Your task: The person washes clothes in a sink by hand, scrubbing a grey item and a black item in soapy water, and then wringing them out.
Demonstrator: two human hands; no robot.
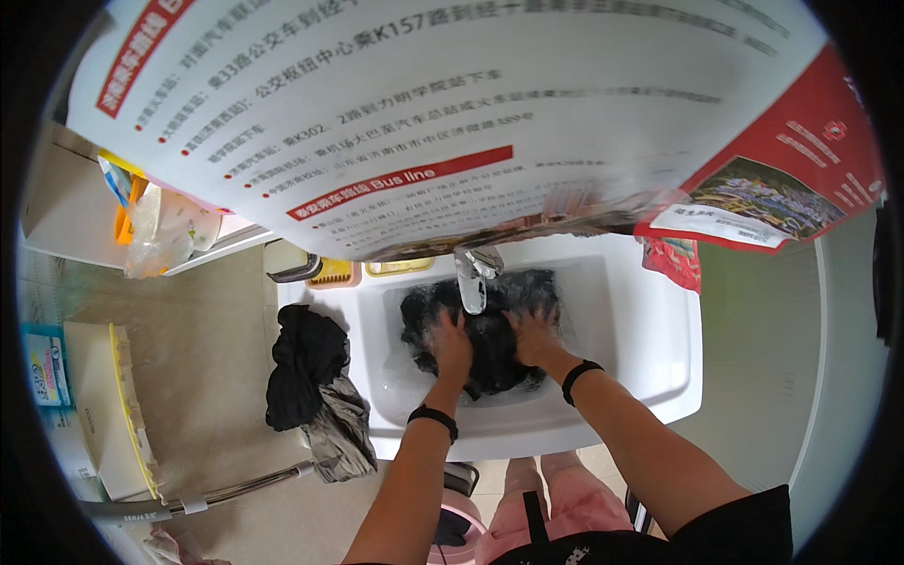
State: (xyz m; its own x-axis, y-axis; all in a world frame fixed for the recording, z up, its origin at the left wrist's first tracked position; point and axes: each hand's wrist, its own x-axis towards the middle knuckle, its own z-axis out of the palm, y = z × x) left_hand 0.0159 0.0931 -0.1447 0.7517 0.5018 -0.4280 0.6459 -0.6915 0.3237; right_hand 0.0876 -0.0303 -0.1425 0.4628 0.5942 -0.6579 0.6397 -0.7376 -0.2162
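Observation:
A black wet garment (492,353) lies bunched in the water of a white washbasin (657,353). My left hand (450,346) rests on its left side, fingertips partly under water. On the right side of the cloth is my right hand (535,337), thumb spread, its other fingers blurred by splashing. Whether either hand grips the fabric is hidden by water and folds. Between the hands, the chrome faucet (472,282) reaches over the garment. A black band circles each wrist.
Black and grey clothes (311,374) hang over the basin's left rim. Soap trays (332,272) and a red packet (674,263) sit on the back ledge. A large printed sheet (424,106) overhangs the top. Below stands a pink bucket (466,512); a metal pole (247,487) lies left.

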